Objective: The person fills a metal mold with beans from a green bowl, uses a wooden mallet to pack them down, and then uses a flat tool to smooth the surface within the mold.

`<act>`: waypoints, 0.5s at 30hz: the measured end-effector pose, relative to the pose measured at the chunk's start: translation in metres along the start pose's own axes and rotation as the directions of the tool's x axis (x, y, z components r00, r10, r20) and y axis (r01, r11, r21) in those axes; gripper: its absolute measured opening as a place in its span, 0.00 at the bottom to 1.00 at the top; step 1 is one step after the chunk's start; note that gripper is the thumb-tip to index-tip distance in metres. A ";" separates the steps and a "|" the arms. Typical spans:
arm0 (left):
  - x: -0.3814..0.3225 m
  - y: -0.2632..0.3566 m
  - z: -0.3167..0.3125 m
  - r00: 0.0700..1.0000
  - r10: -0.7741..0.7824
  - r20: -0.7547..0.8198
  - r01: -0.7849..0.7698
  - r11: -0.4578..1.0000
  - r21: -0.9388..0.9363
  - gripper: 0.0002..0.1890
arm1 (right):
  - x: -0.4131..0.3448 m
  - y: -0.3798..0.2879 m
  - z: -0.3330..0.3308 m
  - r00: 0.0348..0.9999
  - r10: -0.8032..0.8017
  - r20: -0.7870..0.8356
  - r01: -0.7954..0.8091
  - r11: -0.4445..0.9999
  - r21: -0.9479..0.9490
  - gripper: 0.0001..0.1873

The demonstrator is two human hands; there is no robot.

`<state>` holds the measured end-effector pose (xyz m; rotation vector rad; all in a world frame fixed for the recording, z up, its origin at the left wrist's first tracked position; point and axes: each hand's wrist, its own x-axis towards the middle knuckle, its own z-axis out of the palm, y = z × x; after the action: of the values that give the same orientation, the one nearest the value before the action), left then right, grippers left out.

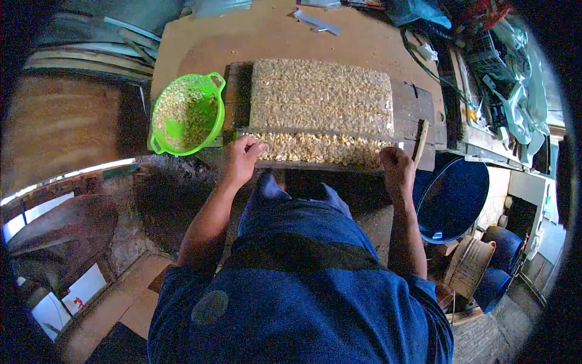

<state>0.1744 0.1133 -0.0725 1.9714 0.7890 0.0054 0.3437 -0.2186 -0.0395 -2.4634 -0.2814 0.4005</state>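
My left hand [241,160] is at the left end of a long row of pale yellow kernels or nut pieces [318,148], its thumb and fingertips drawn together. At the row's right end is my right hand [397,167], fingers curled in. Whether either hand pinches a thin film is too blurred to tell. The row lies in a narrow trough along the near side of a dark wooden board [238,95]. Just beyond it rests a wide slab of similar pieces [320,98], glossy as if under clear plastic. A bright green colander-like bowl [220,116] with loose pieces inside stands to the left.
The board lies on a brown tabletop [268,34]. A wooden stick [421,141] lies beside my right hand. Plastic scraps [316,22] are at the far side. A large dark blue tub [454,200] stands below right, near a cluttered shelf [495,104] with plastic bags.
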 end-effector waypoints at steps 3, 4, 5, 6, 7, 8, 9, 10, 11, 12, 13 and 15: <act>-0.001 0.006 -0.004 1.000 0.019 -0.020 -0.018 0.999 0.051 0.09 | 0.002 -0.001 -0.001 0.999 0.014 0.034 -0.013 0.999 -0.047 0.11; -0.002 0.011 -0.004 0.999 0.015 -0.028 -0.013 0.998 0.061 0.09 | 0.003 0.000 -0.001 0.999 0.015 0.039 -0.013 0.999 -0.053 0.11; -0.002 0.013 -0.004 0.999 0.010 -0.036 -0.008 0.997 0.072 0.09 | 0.003 0.003 0.000 1.000 0.001 0.014 -0.001 1.000 -0.002 0.11; -0.002 0.014 -0.003 0.998 0.035 -0.047 -0.031 0.996 0.085 0.09 | 0.002 0.008 0.003 1.000 -0.012 -0.011 0.013 0.999 0.049 0.11; -0.002 0.014 -0.002 0.997 0.060 -0.058 -0.054 0.994 0.098 0.08 | 0.002 0.012 0.005 0.999 -0.024 -0.037 0.027 0.995 0.100 0.11; -0.001 0.014 -0.001 0.994 0.085 -0.068 -0.077 0.991 0.112 0.08 | 0.002 0.014 0.008 0.998 -0.037 -0.048 0.041 0.996 0.077 0.11; -0.001 0.009 0.000 0.992 0.102 -0.074 -0.094 0.989 0.111 0.07 | 0.002 0.014 0.010 0.997 -0.054 -0.054 0.057 0.997 0.054 0.11; 0.001 0.001 0.003 0.990 0.120 -0.080 -0.111 0.988 0.110 0.07 | 0.003 0.013 0.011 0.996 -0.071 -0.061 0.073 0.997 0.031 0.11; 0.003 -0.006 0.005 0.987 0.138 -0.085 -0.129 0.986 0.110 0.07 | 0.002 0.011 0.011 0.997 -0.044 -0.062 0.044 0.999 -0.001 0.11; 0.003 -0.006 0.005 0.985 0.150 -0.083 -0.140 0.983 0.115 0.07 | 0.001 0.005 0.010 0.998 -0.013 -0.067 0.011 0.999 -0.033 0.11; 0.003 -0.006 0.006 0.984 0.162 -0.081 -0.151 0.981 0.121 0.08 | 0.000 0.001 0.011 0.997 0.017 -0.072 -0.022 0.998 -0.065 0.11; 0.003 -0.006 0.007 0.981 0.177 -0.081 -0.167 0.978 0.124 0.08 | -0.002 -0.001 0.014 0.991 -0.014 -0.134 -0.002 0.992 -0.123 0.12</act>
<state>0.1762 0.1111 -0.0822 2.1585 0.6882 0.1571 0.3373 -0.2106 -0.0491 -2.5951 -0.2635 0.2186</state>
